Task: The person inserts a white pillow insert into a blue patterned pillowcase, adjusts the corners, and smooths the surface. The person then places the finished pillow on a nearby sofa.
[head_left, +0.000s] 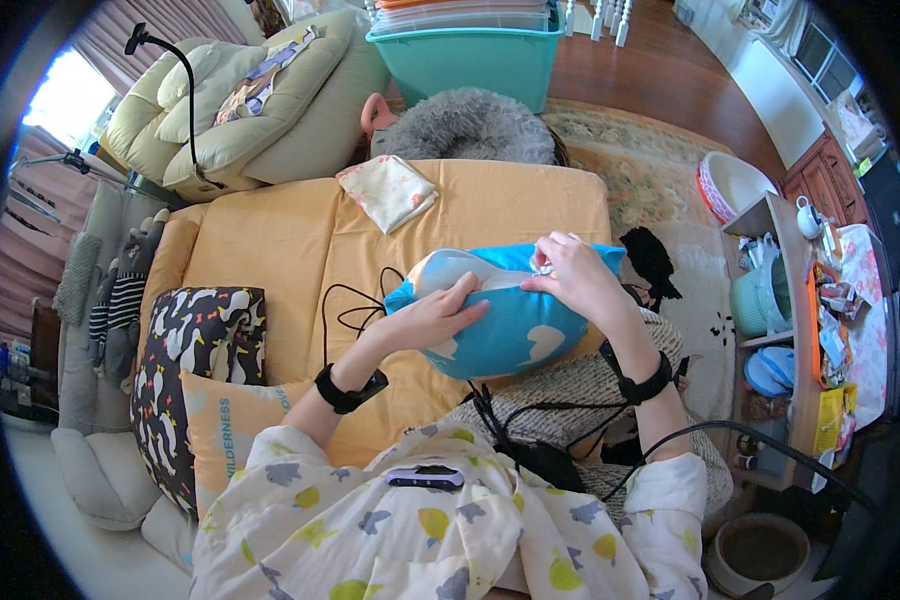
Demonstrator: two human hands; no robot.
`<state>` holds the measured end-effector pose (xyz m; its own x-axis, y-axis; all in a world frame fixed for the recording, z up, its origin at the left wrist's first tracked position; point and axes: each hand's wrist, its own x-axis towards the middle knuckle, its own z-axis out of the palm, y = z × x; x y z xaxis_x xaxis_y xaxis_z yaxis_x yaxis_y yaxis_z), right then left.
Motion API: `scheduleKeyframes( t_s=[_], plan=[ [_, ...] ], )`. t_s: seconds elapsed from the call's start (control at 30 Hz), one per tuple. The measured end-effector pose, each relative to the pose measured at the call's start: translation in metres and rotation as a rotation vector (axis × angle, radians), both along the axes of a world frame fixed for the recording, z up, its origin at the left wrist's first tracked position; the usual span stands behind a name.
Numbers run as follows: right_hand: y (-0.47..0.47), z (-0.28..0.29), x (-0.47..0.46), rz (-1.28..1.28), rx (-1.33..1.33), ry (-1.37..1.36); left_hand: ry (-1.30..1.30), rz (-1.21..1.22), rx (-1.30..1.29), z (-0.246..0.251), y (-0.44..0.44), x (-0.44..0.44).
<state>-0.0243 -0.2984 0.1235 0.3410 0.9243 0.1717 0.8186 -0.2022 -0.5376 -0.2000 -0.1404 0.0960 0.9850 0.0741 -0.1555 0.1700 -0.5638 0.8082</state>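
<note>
A plump blue cushion (502,341) with white cloud shapes rests before me, partly over my lap. Its cover gapes along the upper side, where pale inner fabric (457,266) shows. My left hand (442,311) holds the near edge of that gap at the left, thumb on top. At the gap's right end, my right hand (574,274) pinches a small white bit of the cover or filling; fingers hide which. A black band is strapped around each wrist.
Orange-sheeted bed (270,232) bears a folded floral cloth (388,193), a goose-print pillow (169,382), an orange pillow (229,420) and black cables (349,307). A fluffy grey cushion (469,124) and a teal bin (465,67) stand beyond. At right is a loaded shelf (795,330).
</note>
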Motion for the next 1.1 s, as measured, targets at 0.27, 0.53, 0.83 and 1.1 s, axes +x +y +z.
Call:
scheduleKeyframes(
  t_s=[0.27, 0.53, 0.83, 1.1],
  plan=[
    [-0.005, -0.024, -0.006, -0.046, 0.163, -0.074, -0.280, 0.219, 0.343, 0.000, -0.015, 0.006],
    [-0.029, -0.030, 0.022, -0.147, 0.176, 0.021, -0.581, 0.434, 0.724, -0.003, -0.058, 0.052],
    [-0.032, -0.052, 0.019, -0.257, 0.357, -0.040, -0.557, 0.376, 0.685, -0.020, -0.094, 0.088],
    [-0.031, -0.061, 0.018, -0.373, 0.411, -0.007, -0.586, 0.342, 0.475, -0.024, -0.077, 0.103]
  ],
)
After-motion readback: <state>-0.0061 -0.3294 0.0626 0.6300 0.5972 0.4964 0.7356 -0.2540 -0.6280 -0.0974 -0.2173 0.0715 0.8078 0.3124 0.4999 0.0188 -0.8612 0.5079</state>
